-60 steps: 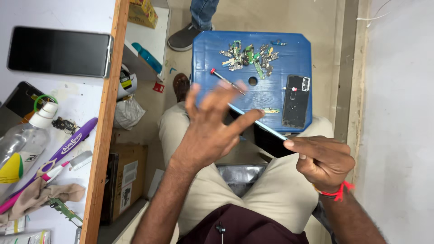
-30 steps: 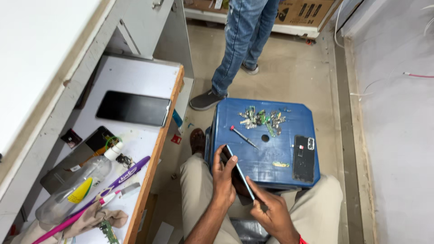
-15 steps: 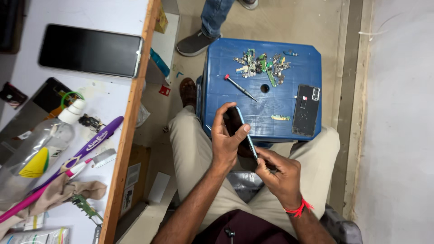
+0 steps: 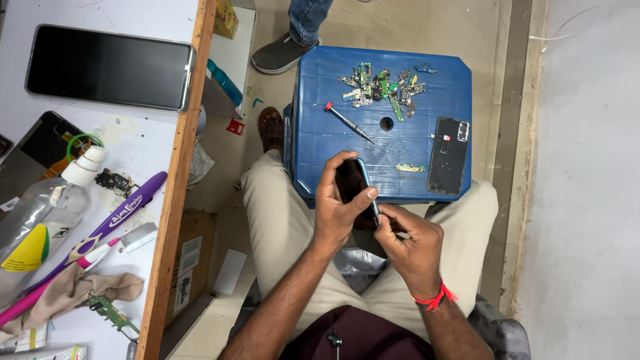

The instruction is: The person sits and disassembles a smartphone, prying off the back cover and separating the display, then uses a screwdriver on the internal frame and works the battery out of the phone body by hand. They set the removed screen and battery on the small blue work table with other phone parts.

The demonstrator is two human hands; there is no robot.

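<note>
My left hand (image 4: 339, 207) grips a dark smartphone (image 4: 352, 181) held on edge above my lap, thumb across its face. My right hand (image 4: 408, 241) pinches the phone's lower edge from the right; a red thread circles that wrist. Just beyond sits a blue plastic stool (image 4: 320, 143). On it lie a small red-capped screwdriver (image 4: 348, 122), a pile of small green circuit boards (image 4: 381, 85), a small strip board (image 4: 410, 168) and a black phone back cover (image 4: 448, 155).
A white workbench with a wooden edge (image 4: 177, 193) runs along the left, carrying a black phone (image 4: 110, 67), a plastic bottle (image 4: 40, 217), a purple pen (image 4: 107, 223) and a cloth (image 4: 73, 293). Another person's shoe and jeans leg (image 4: 283, 50) stand behind the stool. A grey wall is on the right.
Two seconds ago both hands were apart and empty-looking; since then they came together on the phone. The camera swung up and back, and over the last half second the grip barely shifted.
</note>
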